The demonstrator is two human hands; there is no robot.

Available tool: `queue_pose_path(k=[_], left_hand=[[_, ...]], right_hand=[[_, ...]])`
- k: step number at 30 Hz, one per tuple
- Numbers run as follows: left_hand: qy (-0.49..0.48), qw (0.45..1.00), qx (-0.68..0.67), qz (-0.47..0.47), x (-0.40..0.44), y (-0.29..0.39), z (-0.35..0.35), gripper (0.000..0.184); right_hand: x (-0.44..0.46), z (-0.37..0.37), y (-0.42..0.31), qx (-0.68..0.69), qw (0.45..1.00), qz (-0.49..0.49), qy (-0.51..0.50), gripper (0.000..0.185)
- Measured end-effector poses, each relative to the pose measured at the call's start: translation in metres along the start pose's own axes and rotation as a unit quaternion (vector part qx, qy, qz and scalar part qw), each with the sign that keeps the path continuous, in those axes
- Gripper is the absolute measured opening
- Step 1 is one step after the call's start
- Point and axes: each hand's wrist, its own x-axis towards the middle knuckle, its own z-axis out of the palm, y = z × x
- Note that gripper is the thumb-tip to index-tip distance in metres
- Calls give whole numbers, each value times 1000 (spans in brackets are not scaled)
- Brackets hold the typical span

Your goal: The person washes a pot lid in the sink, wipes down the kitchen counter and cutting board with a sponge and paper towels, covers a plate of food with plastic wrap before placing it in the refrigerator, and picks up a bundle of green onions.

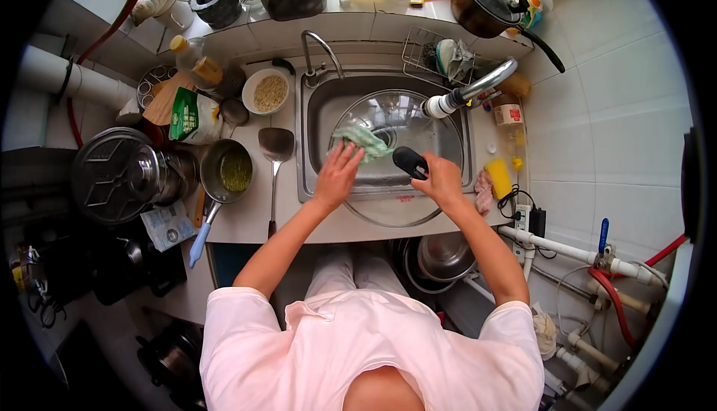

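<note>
A large, clear glass pot lid (pixel 409 125) with a thin metal rim is tilted over the sink (pixel 305 161), its near edge over the counter front. My right hand (pixel 442 183) grips the lid's black handle (pixel 408 161). With the fingers of my left hand (pixel 338 175) I hold a green-and-white cloth (pixel 364 143) against the lid's left part. Part of the cloth is covered by those fingers.
Left of the sink are a spatula (pixel 276 146), a bowl of grains (pixel 269 93) and a saucepan (pixel 228 172) with green contents. A faucet (pixel 321 56) rises behind. A yellow sponge (pixel 497 178) and a pink cloth (pixel 483 190) lie right. A wire rack (pixel 422 56) stands behind.
</note>
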Motion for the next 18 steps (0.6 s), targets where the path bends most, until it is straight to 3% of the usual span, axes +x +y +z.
queue_pose_path(k=[2,5,12,15,18], left_hand=[[19,1000,-11,-22,27,-16,-5,46],[-23,997,-68,21,83,-32,0,45],[-191,964,-112,149,164,-32,44,38],[-301,915,-146,223,178,-14,66,38],[-354,871,-164,298,177,2,72,37]], right_hand=[[3,-2,-6,7,1000,4,-5,33],[8,-2,-11,14,1000,-8,-18,33],[19,3,-19,12,998,-27,-64,35],[25,9,-23,1,997,-28,-77,36],[28,19,-21,27,996,-55,-61,37]])
